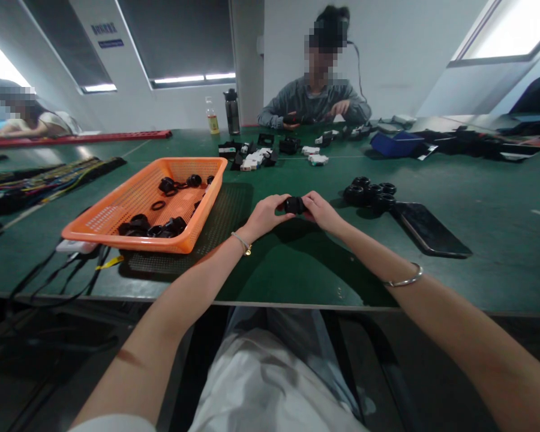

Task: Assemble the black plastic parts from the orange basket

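Presently, the person's left hand [268, 215] and right hand [321, 212] hold together one small black part [293, 205], each pinching one end of it. This part is over the green table [270, 270], to the right of the orange basket [130, 242]. Inside the basket lie more black pieces [173, 227]. Farther right of the basket is a pile of round black pieces [369, 194], with a dark phone [432, 229] just beside it.

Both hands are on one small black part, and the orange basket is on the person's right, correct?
Not quite: the orange basket is on the person's left, as the head view shows. The left hand and right hand are indeed both on the small black part.
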